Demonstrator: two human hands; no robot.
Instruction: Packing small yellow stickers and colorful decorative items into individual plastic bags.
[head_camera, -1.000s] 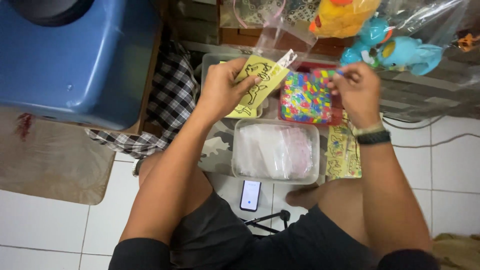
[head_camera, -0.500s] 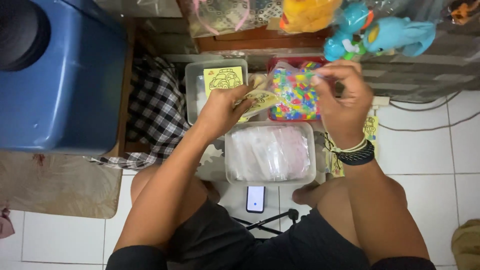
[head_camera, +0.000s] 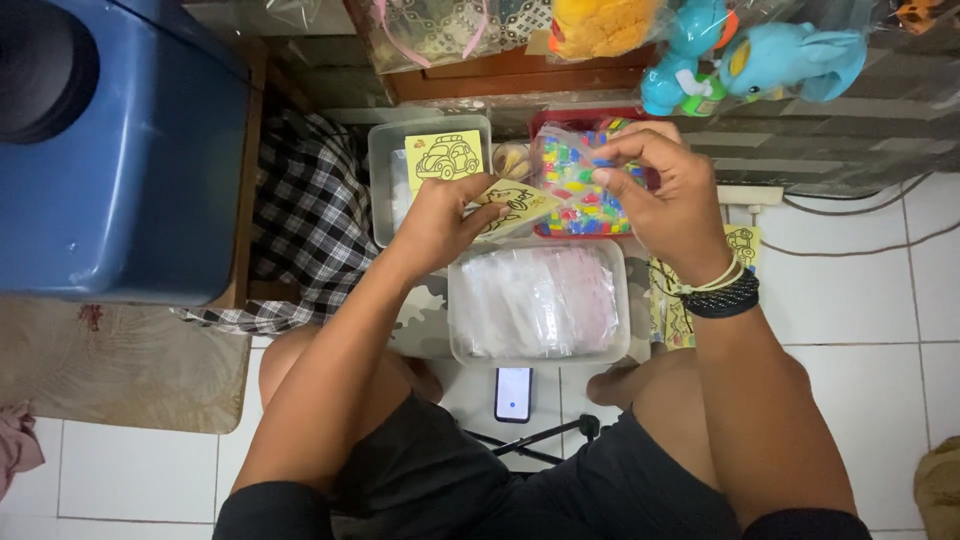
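The person sits on the tiled floor (head_camera: 880, 330) and works with both hands over some plastic boxes. The left hand (head_camera: 435, 220) has its grip clenched on a small yellow card (head_camera: 515, 203) with a black line drawing, held between thumb and fingers, tilted, just above the gap between the boxes. The right hand (head_camera: 670, 195) pinches the top edge of a clear little bag (head_camera: 580, 185) filled with colourful small pieces; the bag hangs over the red tray (head_camera: 545, 122) behind it. Card and bag almost touch each other, but the card is not inside the bag; I cannot tell if the mouth of the bag is open.

In the grey box (head_camera: 385, 190) on the left lies another yellow card with a car drawing (head_camera: 445, 157), so more cards seem to wait there. The clear box (head_camera: 540, 300) near the knees holds many transparent bags, which look flat. At the right, beside the wrist, a pile of yellow cards in wrappers (head_camera: 740, 245) lies on the floor.

As I judge it, the joining of this card with this bag is only in the middle: both things are picked up, the putting together is not done, and much material is left. A phone (head_camera: 513, 393) lies on the floor between the legs
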